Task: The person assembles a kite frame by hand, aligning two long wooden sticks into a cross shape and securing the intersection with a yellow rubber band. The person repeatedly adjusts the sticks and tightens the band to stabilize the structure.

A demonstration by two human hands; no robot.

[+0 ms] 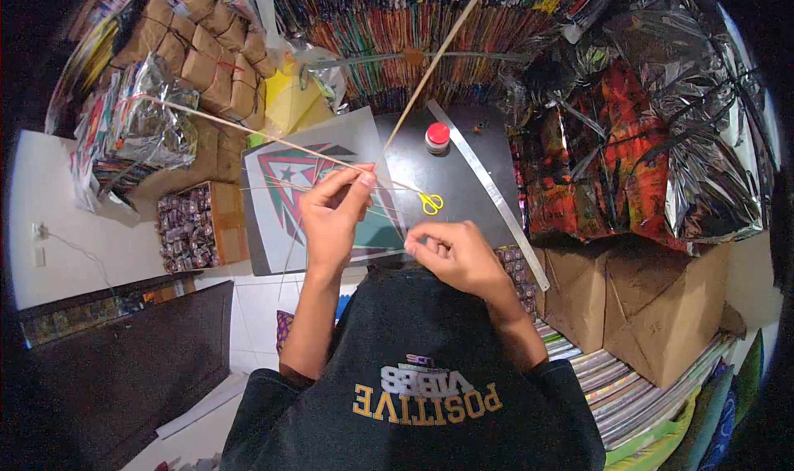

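Note:
Two long thin wooden sticks cross at the fingertips of my left hand (335, 215), which is closed in a pinch around the crossing. One stick (434, 66) slants up to the far right; the other stick (248, 131) reaches toward the far left. My right hand (459, 254) is just to the right and nearer, its thumb and index finger pressed together. A faint thread-like line runs from the crossing toward these fingertips, though what they pinch is too fine to make out. Beneath lies a sheet with a red, green and grey angular design (285, 169), partly covered by my left hand.
On the dark table (467, 206) are yellow-handled scissors (431, 203), a small red-capped bottle (437, 138) and a long metal ruler (490, 188). Stacked packets (389, 53) line the back. Plastic-wrapped bundles (612, 153) stand right, brown paper parcels (194, 45) left.

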